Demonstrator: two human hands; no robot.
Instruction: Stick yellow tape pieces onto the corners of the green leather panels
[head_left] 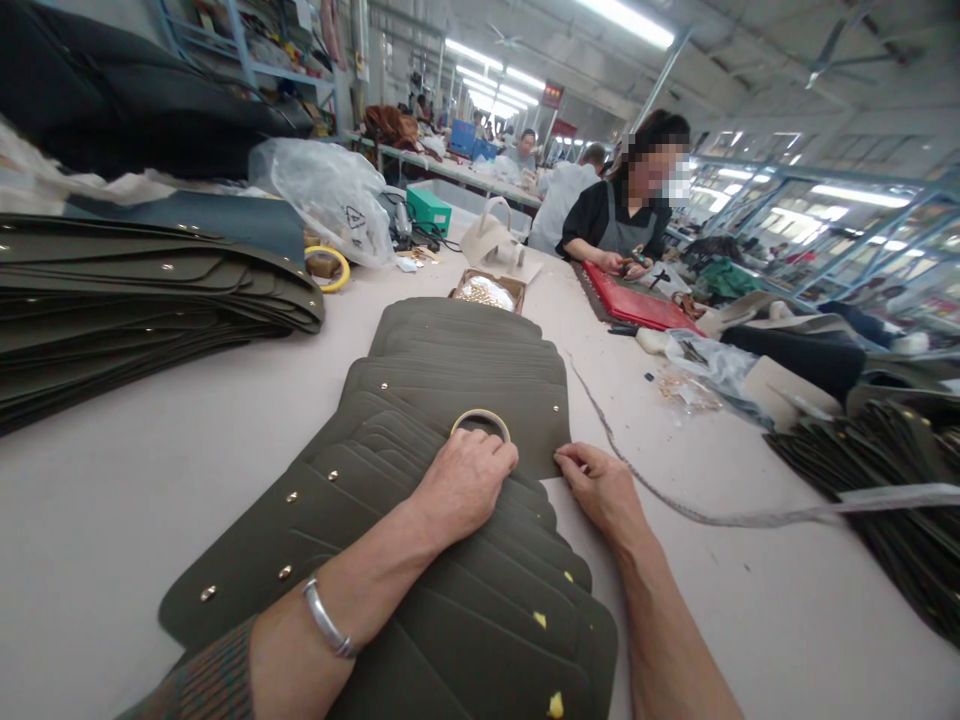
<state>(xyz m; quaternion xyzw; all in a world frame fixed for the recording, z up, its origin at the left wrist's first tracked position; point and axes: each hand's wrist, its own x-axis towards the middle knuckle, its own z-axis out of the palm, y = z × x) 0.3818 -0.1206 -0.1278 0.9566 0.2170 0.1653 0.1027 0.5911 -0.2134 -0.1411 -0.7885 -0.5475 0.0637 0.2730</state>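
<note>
Overlapping dark olive panels (457,340), leather-like with rounded corners and small gold studs, lie fanned in a long row in front of me. My left hand (465,487) rests on them, its fingers closed round a roll of yellow-edged tape (481,414). The far rim of that roll shows beyond my knuckles. At the right edge of the row, my right hand (604,490) pinches the edge of one panel between thumb and fingers. Small yellow scraps (540,620) stick to several nearer panels.
A thick stack of olive panels (150,300) stands at the left, beside another tape roll (334,270). An open box of gold studs (487,291) sits beyond the row. A cord (660,490) crosses the right side. A co-worker (630,210) handles a red piece (637,300).
</note>
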